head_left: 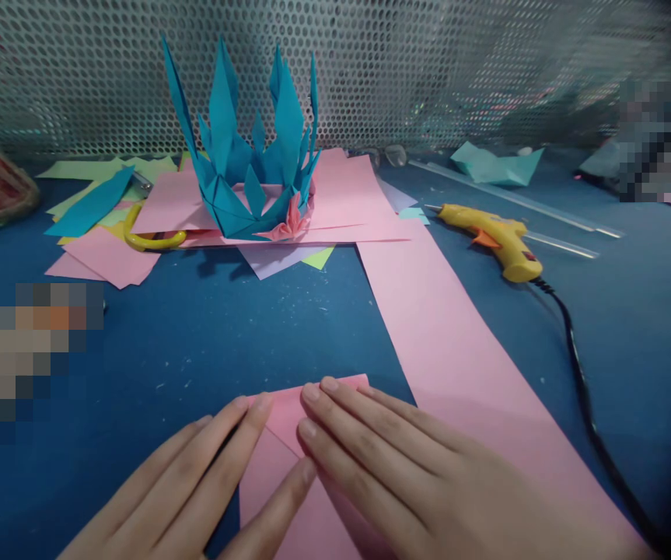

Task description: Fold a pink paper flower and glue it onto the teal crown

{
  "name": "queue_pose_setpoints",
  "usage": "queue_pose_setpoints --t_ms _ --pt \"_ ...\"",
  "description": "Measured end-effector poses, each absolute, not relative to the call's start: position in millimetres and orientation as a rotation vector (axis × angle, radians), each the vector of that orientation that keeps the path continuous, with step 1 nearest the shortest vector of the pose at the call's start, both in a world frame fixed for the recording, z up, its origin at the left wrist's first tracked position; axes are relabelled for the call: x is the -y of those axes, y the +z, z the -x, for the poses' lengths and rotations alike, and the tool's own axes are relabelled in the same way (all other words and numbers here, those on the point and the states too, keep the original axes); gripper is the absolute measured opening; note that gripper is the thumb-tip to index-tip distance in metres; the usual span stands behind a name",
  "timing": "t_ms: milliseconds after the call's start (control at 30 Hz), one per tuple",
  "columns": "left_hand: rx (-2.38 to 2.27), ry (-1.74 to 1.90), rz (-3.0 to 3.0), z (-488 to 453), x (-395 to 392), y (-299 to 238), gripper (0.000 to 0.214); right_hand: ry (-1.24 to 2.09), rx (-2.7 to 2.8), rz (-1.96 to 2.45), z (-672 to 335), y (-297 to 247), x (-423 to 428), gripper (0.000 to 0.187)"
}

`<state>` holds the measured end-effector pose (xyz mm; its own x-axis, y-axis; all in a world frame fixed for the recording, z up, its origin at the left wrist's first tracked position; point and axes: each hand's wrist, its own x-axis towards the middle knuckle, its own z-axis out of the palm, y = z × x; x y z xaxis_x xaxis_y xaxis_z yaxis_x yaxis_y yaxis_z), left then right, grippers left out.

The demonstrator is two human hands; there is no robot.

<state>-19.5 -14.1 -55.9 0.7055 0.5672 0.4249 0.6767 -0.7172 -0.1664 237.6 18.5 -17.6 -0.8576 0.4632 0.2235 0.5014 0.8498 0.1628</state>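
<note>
My left hand point(195, 482) and my right hand point(405, 474) lie flat, fingers stretched out, on a small pink paper square point(288, 459) at the near edge of the blue table point(195, 334). The paper shows a diagonal fold line between the two hands. The fingertips of both hands nearly meet over its upper corner. A long pink paper strip point(445, 327) runs from under my right hand away toward the back.
A blue folded-paper crown point(242, 148) with a small pink paper flower point(288, 224) stands on pink sheets at the back. Yellow scissors point(148, 237) lie at its left among loose coloured sheets. A yellow glue gun point(495, 241) and black cord point(580, 373) lie right. A perforated metal wall point(428, 62) stands behind.
</note>
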Motion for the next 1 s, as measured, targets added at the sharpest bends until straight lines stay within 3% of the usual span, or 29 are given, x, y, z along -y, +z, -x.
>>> queue_pose_setpoints --t_ms 400,767,1000 --pt "0.949 -0.470 2.604 21 16 -56 0.042 -0.317 2.810 0.791 -231 -21 -18 0.043" --pt "0.928 -0.493 2.621 17 19 -54 0.038 -0.008 2.987 0.760 -237 -9 -28 0.057" --pt "0.943 -0.390 2.648 22 23 -55 0.043 -0.020 3.024 0.728 -237 -10 -29 0.058"
